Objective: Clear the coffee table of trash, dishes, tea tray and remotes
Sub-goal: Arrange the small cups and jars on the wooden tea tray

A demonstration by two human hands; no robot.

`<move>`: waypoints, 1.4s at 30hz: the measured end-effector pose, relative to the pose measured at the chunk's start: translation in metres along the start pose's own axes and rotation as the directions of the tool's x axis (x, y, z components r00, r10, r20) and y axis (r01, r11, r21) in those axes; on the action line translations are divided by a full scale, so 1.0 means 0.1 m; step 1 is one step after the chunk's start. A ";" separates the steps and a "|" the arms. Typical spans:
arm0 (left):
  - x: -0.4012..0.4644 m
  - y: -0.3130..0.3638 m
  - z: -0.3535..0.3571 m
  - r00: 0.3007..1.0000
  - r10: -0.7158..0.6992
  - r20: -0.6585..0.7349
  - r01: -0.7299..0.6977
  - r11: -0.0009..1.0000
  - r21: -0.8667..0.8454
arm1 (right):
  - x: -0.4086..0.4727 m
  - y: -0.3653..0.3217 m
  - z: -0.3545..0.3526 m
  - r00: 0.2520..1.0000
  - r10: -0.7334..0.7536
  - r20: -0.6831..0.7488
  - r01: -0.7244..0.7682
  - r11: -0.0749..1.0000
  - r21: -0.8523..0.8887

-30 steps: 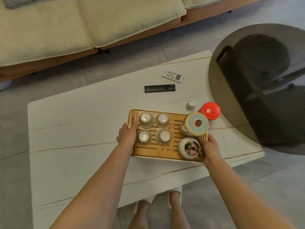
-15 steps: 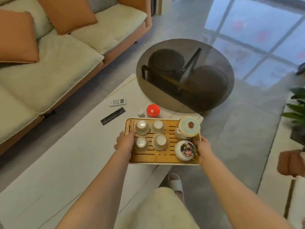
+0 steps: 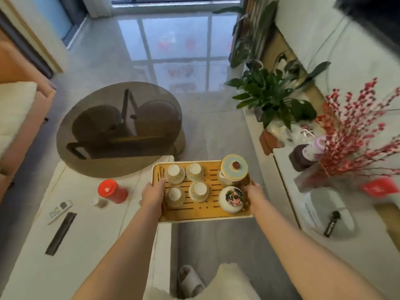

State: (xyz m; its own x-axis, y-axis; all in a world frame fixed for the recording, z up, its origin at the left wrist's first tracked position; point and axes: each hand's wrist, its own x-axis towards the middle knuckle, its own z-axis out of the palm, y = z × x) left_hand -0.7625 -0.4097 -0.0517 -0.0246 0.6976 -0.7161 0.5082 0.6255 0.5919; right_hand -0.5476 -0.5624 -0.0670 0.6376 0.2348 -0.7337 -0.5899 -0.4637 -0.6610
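Note:
A wooden tea tray [image 3: 213, 210] hangs in the air past the right edge of the white coffee table [image 3: 91, 252]. My left hand [image 3: 152, 194] grips its left rim and my right hand [image 3: 254, 192] grips its right rim. On the tray stand several small cups [image 3: 195, 172], a lidded teapot [image 3: 233, 168] and a round white jar [image 3: 231, 199]. On the table lie a red-lidded canister [image 3: 110, 191], a small white shaker [image 3: 97, 202], a white remote [image 3: 59, 211] and a black remote [image 3: 61, 233].
A round smoked-glass side table [image 3: 118, 128] overlaps the coffee table's far end. A sofa [image 3: 15, 118] runs along the left. On the right a low white cabinet [image 3: 324, 213] carries green plants [image 3: 272, 94], red berry branches [image 3: 355, 135] and small items. Grey floor lies between.
I have turned to the right with the tray in both hands. The tray has moved off the table's surface and now hangs beyond its right edge, over the floor.

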 end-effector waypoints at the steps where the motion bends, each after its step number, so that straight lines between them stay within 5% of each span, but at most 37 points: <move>1: -0.04 0.03 0.16 1.000 0.020 0.024 -0.021 0.999 0.042 | 0.04 0.01 -0.18 1.000 -0.002 -0.020 0.002 1.000 0.025; 21: -1.36 -0.59 2.97 0.899 0.000 0.438 -0.162 0.929 0.332 | 0.02 1.15 -3.30 0.873 0.177 -0.454 -0.031 0.950 0.310; 32: -1.61 -1.07 3.96 0.823 -0.008 0.568 -0.388 0.723 0.572 | -0.06 2.06 -3.89 0.731 0.378 -0.568 0.003 0.831 0.556; 42: -1.60 -1.70 4.75 0.738 -0.074 0.671 -0.482 0.637 0.601 | 0.22 2.95 -4.18 0.642 0.526 -0.558 -0.005 0.730 0.683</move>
State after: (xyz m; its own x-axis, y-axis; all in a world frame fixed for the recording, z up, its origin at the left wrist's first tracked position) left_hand -0.4360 -0.7939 -0.2139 0.5218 0.2342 -0.8203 0.8531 -0.1478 0.5004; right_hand -0.5003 -1.0507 -0.2123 0.3753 -0.5700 -0.7310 -0.7725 0.2435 -0.5865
